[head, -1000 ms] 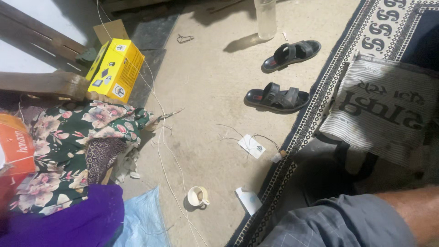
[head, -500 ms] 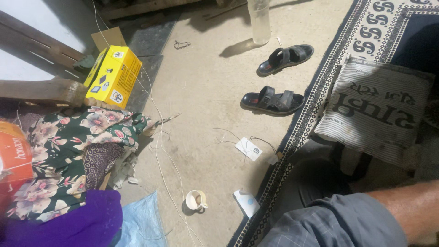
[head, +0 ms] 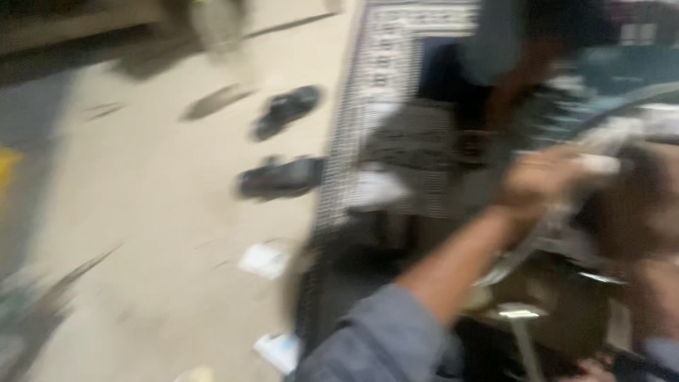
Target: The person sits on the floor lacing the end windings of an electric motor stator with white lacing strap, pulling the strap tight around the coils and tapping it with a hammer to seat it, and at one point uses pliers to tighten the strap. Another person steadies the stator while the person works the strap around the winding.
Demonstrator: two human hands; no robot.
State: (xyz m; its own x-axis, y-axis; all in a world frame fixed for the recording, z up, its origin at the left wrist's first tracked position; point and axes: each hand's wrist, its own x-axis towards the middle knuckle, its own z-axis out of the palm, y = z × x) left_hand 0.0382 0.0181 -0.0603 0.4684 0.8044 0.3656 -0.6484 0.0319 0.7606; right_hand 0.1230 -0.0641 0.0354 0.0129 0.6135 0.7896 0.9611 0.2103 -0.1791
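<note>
Fingers of left hand (head: 541, 180) look curled round a pale, soft scrap, prob. cloth (head: 598, 164), but motion blur is heavy and I can't tell how tight the grip is or if it truly closes on it. Hand sits right of centre, mid-height, arm bare from wrist to elbow, then a grey-blue sleeve (head: 385, 339) running down to the near edge. Cloth pokes out to the right of the knuckles, whitish, crumpled, touching the hand.

Right hand: a brownish blur at the far right edge, too smeared to call (could be hand or forearm), so grip unknown.

Below the left hand, a dark rounded shape with a shiny metal rim (head: 520, 311), glint on it; kind of thing not readable.

Materials elsewhere: floor (head: 141, 212) is pale, matte, concrete-like. Two black sandals (head: 283, 145) lie on it left of centre, apart from each other, one farther, one nearer. Rug (head: 368, 92) w/ a patterned light-and-dark border runs from far to near beside the sandals, woven look. Grey folded fabric (head: 414, 148) lies on the rug. White paper bits (head: 265, 258) on the floor near the rug's edge. Another person (head: 509, 42) in a grey-blue top is at the far side.
</note>
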